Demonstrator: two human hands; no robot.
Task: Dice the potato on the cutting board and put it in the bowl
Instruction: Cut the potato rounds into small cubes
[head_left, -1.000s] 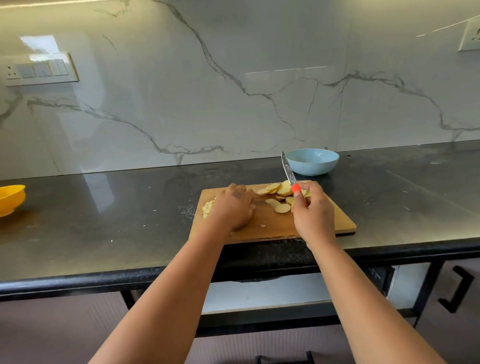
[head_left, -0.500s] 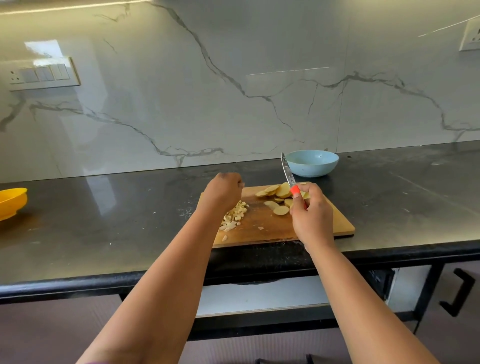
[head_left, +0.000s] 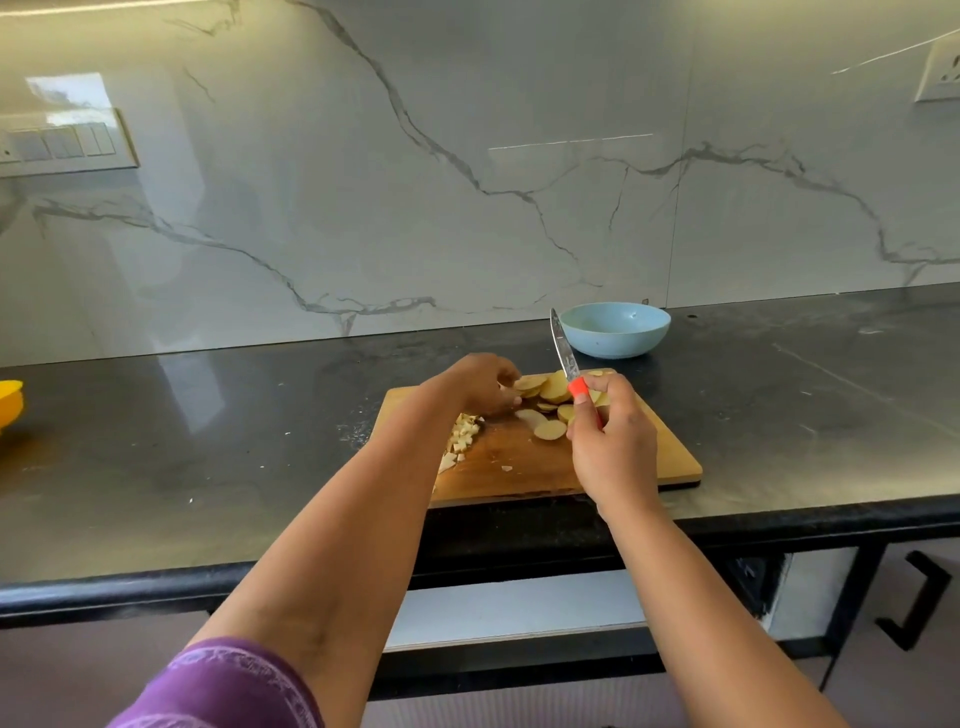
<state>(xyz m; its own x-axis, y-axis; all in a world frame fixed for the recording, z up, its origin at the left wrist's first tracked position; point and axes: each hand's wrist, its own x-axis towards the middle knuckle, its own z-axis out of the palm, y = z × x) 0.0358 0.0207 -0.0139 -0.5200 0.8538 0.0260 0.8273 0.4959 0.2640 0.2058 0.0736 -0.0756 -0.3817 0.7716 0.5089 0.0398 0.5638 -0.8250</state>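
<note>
Potato slices (head_left: 551, 387) lay heaped at the far middle of the wooden cutting board (head_left: 670, 457), with two loose rounds just in front of the heap, while a smaller pile of diced potato (head_left: 461, 439) sat near the board's left edge, partly hidden behind our left forearm. Our left hand (head_left: 480, 383) reached over the board with its fingers curled at the left side of the heap; a pale slice showed at the fingertips, and we appeared to pinch it, though the contact was too small to read with certainty. Our right hand (head_left: 613, 447) was closed around the orange handle of the knife (head_left: 565, 351), whose blade pointed up and away from us, raised clear of the board, its tip appearing just left of the bowl. That light blue bowl (head_left: 614, 330) stood on the dark countertop (head_left: 208, 441) just beyond the board's far right corner, apart from it, and no potato was visible inside. A few crumbs of potato lay on the bare wood between the diced pile and the front edge. At the far left edge a yellow bowl (head_left: 10, 400) was partly in view on the counter, and a purple sleeve (head_left: 223, 691) covered our left upper arm.
</note>
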